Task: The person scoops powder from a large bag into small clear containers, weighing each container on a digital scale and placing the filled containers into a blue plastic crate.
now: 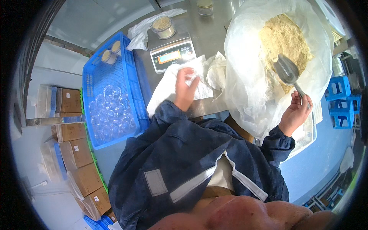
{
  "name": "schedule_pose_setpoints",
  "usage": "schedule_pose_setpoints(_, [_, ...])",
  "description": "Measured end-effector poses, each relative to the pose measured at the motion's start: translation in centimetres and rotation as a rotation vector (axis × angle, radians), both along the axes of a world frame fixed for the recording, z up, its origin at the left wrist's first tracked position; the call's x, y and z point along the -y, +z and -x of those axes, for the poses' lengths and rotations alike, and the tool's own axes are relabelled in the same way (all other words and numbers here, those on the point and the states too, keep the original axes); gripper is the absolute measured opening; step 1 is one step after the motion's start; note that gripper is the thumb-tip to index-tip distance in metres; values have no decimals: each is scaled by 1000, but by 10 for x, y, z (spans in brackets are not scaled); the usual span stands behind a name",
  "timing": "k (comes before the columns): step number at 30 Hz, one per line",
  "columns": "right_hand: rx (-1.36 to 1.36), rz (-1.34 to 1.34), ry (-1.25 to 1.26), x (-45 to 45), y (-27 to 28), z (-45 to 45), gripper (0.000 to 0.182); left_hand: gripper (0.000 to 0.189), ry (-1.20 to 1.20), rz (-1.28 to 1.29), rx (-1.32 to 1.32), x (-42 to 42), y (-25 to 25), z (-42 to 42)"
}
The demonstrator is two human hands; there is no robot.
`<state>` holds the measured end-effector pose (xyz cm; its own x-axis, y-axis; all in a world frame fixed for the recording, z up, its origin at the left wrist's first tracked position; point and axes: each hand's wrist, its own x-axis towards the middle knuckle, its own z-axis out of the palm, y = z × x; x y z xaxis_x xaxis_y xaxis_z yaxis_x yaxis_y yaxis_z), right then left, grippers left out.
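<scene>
My right hand [296, 112] grips the handle of a metal scoop [286, 69], whose bowl rests over pale yellow powder [284, 37] in a large translucent plastic bag [244, 72]. Over a white cloth [166, 83] my left hand [185, 87] is held with thumb and fingers apart; nothing shows between them. Just beyond it stands a digital scale [172, 56] with a lit display. On its metal plate sits a clear round jar of powder [164, 27]. A crumpled off-white cloth [217, 70] lies between the white cloth and the bag.
At left, a blue plastic crate [133, 83] holds many clear empty containers [110, 115] and two filled jars [109, 57]. Another jar [205, 7] stands far back on the metal table [205, 37]. Cardboard boxes [77, 152] line the left side; blue stools [340, 115] stand at right.
</scene>
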<state>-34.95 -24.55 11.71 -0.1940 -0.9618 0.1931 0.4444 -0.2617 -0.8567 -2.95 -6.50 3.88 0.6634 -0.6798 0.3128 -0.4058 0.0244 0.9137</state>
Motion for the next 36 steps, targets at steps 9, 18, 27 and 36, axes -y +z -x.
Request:
schedule_pose_setpoints(9, [-1278,413,-210,12,-12,-27,14,107,382,43,412,77,59,-170])
schedule_pose_setpoints(18, [-1325,358,12,1,-41,-14,30,119,10,-227,196,95,60,-235])
schedule_pose_setpoints(27, [-1339,389,103,-10,-42,-3,36,108,150,-198,352,71,65,-183])
schedule_pose_setpoints(36, [-1268,392,19,-44,6,-10,31,93,-14,-350,290,-13,35,-37])
